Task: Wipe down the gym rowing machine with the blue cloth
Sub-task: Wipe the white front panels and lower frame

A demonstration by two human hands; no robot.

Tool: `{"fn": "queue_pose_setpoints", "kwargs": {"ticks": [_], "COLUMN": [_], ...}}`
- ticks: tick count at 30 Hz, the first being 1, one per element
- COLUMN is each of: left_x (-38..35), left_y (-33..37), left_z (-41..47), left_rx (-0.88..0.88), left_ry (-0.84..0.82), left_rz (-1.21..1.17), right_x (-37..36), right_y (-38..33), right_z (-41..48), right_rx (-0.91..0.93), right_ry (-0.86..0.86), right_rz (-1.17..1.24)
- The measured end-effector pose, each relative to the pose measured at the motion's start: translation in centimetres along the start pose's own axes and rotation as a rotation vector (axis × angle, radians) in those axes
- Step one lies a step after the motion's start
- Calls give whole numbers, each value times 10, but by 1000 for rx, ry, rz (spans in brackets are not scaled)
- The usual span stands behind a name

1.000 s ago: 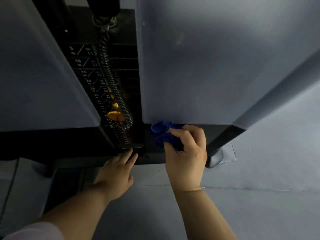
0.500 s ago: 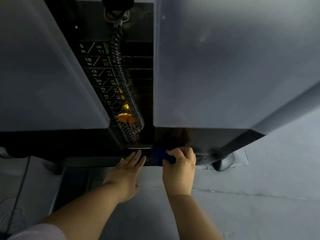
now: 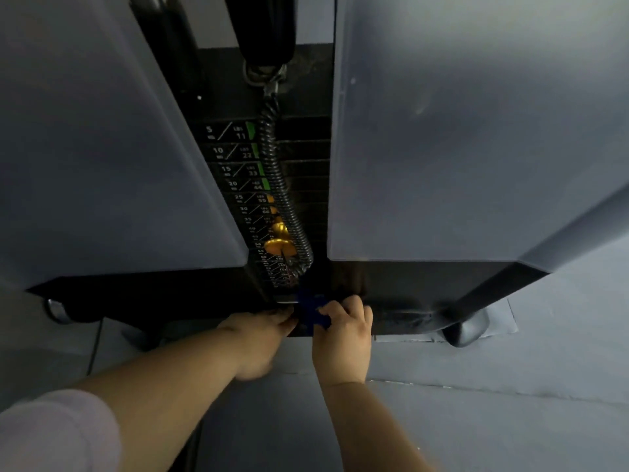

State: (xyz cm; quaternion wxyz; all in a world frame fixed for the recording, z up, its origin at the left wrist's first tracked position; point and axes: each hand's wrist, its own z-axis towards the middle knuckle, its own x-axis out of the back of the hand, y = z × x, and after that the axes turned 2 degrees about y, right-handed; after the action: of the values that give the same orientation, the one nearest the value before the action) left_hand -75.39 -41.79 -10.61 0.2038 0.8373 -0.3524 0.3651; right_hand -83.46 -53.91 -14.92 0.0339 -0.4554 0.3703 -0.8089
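R hand (image 3: 343,332) has its fingers curled round the blue cloth (image 3: 311,313), bunched against the black bottom edge of the rowing machine (image 3: 442,148). Cloth sits just past the R fingertips, right btwn both hands. L hand (image 3: 258,338) is flat w/ fingers straight, tips on that same edge beside the cloth. The yellow pin (image 3: 277,246) sits a bit beyond them.

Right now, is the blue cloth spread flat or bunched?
Bunched: the right hand grips the blue cloth as a crumpled wad.
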Motion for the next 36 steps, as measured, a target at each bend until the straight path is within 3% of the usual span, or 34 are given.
{"fn": "queue_pose_setpoints", "kwargs": {"ticks": [3,5,10,13,16,18,20,22,25,29,36], "left_x": [2,3,24,42,62,74,76,59,23,3,-12], "left_y": [-9,-9,3,-7,-23,-43,-59,-67,-63,-59,-27], "left_z": [-10,-14,-29,-55,-86,-102,-112,-111,-101,-87,-62], "left_rx": [-38,-30,-53,-219,-549,-649,-577,-417,-230,-161,-100], "left_ry": [-14,60,317,435,760,922,1029,1083,1126,1311,1517], "left_rz": [8,-22,-98,-187,189,500,596,530,302,167,-67], "right_x": [-3,7,63,88,98,96,85,71,48,19,5], "right_y": [10,9,-21,-45,-56,-59,-57,-51,-45,-33,-19], "right_z": [-3,-2,11,19,25,31,36,38,35,27,23], "right_rx": [-60,-134,-511,-642,-727,-705,-601,-457,-195,-2,-5], "right_ry": [-71,-125,-423,-565,-731,-818,-836,-847,-898,-1007,-1024], "right_rz": [24,147,777,1211,1450,1307,875,467,137,-89,-170]}}
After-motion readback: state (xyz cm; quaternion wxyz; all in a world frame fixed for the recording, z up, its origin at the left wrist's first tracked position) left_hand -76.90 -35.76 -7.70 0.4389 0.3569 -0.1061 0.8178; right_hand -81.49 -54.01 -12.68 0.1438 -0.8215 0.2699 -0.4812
